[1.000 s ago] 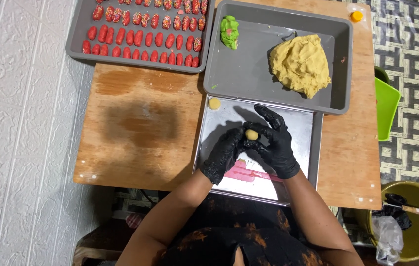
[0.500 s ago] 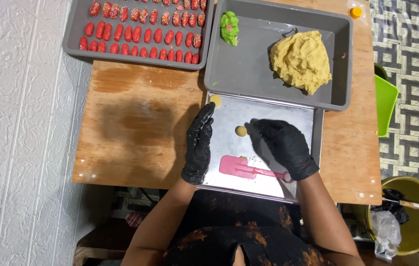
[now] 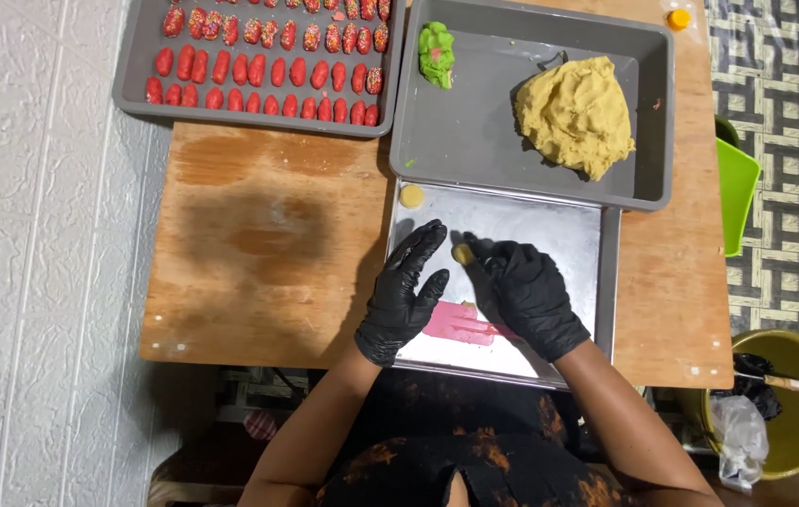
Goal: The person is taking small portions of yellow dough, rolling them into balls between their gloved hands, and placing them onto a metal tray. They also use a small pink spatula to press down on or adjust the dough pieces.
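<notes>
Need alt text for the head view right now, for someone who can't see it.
Two black-gloved hands, left hand and right hand, work a small yellow dough ball on a shiny metal tray. Behind lie a grey pan with a yellow dough mound and a tray of red pieces.

Black glossy gloves on left hand and right hand; dark rust-speckled top

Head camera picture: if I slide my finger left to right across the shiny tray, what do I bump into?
Left hand in a black glove → small yellow dough ball → right hand in a black glove → bare right side of the shiny tray.
</notes>
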